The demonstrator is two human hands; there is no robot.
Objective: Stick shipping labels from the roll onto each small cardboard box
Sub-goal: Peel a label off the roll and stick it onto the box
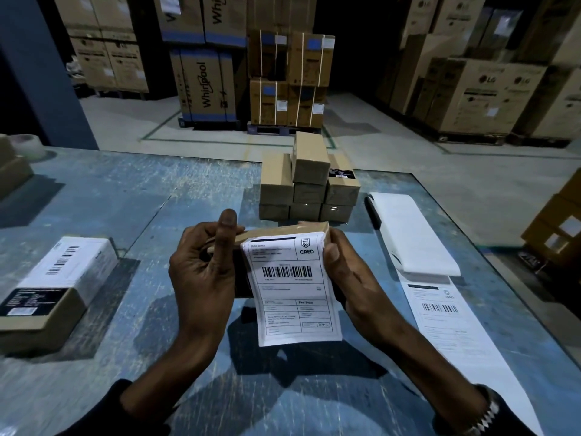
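Note:
My left hand [202,272] and my right hand [349,272] hold a small cardboard box [283,231] above the blue table, one at each end. A white shipping label [295,291] with a barcode is stuck at the box's top edge and hangs loose below it. My right thumb presses the label's right edge. A stack of several small brown boxes [309,184] stands behind. The folded label strip [415,234] lies to the right, with one printed label [440,313] trailing toward me. A labelled box [59,284] rests at the left.
The worn blue table [125,199] ends at an angled right edge. A black pen [372,212] lies beside the label strip. A tape roll [26,146] and a brown carton [12,174] sit at the far left. Large appliance cartons [207,83] stand on the warehouse floor beyond.

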